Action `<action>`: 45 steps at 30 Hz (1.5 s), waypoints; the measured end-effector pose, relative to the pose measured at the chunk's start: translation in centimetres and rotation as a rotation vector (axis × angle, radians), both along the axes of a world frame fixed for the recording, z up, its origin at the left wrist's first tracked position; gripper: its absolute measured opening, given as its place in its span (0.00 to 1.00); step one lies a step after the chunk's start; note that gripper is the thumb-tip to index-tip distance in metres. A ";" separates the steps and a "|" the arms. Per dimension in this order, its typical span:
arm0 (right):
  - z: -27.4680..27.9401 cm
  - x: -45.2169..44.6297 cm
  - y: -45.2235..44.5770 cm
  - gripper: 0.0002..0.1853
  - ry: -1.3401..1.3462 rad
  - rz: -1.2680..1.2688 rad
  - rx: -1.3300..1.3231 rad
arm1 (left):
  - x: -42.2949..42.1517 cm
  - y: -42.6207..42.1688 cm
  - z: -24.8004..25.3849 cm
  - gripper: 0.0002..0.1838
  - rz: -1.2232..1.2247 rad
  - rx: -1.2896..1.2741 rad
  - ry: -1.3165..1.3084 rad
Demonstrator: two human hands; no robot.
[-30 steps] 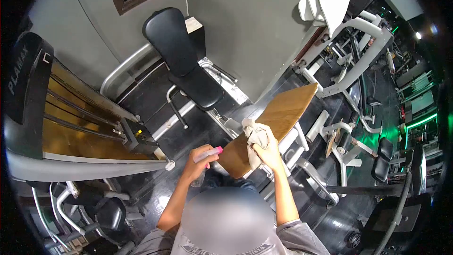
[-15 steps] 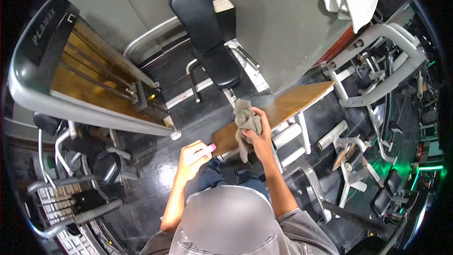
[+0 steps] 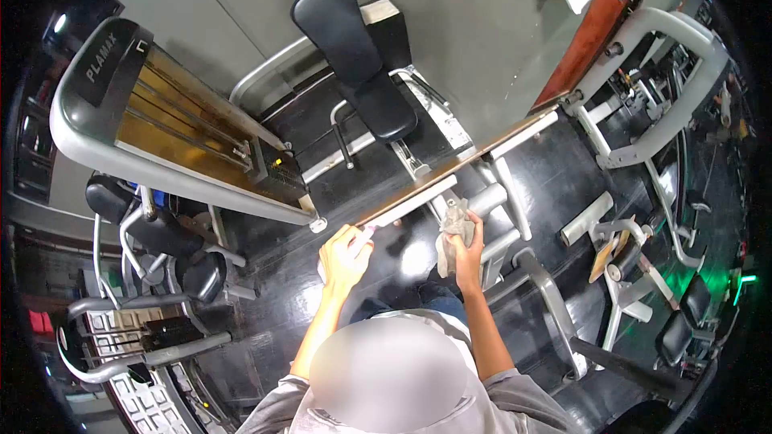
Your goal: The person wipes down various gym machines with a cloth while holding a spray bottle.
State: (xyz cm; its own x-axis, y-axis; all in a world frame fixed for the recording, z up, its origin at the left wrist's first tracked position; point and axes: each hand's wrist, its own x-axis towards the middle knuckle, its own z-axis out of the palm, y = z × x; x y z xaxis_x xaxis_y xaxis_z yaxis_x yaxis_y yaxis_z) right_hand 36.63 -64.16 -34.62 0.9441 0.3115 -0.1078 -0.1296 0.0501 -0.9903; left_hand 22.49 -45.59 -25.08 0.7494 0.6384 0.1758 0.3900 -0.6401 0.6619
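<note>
Fingers of the right hand [image 3: 467, 255] are closed on a crumpled grey cloth [image 3: 453, 229], held beside the metal frame [image 3: 486, 199]; contact cannot be told. Pale bottle [image 3: 360, 242], partly hidden, is gripped by the left hand [image 3: 342, 264] at the near end of the wooden board [image 3: 420, 188]. Step judged as wiping down; firm, flat cloth pressure seems called for. Board is seen nearly edge-on. Dark, glossy floor [image 3: 277, 317] is lit in patches. Beyond: black padded seat [image 3: 384, 108], weight machine [image 3: 100, 72], grey wall [image 3: 458, 48].
</note>
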 end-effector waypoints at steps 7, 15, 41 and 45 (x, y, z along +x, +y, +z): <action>1.5 -2.3 2.2 0.31 -0.013 -0.016 0.108 | -0.5 0.2 -0.5 0.08 -0.003 -0.021 -0.056; 2.0 -4.3 10.2 0.29 -0.135 -0.217 0.021 | -7.5 1.9 -1.1 0.08 0.041 -0.445 -0.245; 2.2 1.0 10.9 0.26 -0.081 -0.309 -0.028 | -13.3 3.5 -2.3 0.15 0.101 -0.702 -0.373; -0.6 -4.3 13.2 0.34 -0.168 -0.261 -0.142 | -11.0 2.9 -1.9 0.15 0.123 -0.702 -0.360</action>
State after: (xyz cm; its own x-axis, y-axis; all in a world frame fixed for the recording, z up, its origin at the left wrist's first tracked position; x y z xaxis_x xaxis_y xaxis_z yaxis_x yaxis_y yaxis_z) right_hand 32.37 -50.92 -35.18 0.9983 0.0496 0.0313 0.0352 -0.0800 -0.9962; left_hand 11.54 -42.64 -26.98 0.6401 0.7641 -0.0802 0.1162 0.0069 0.9932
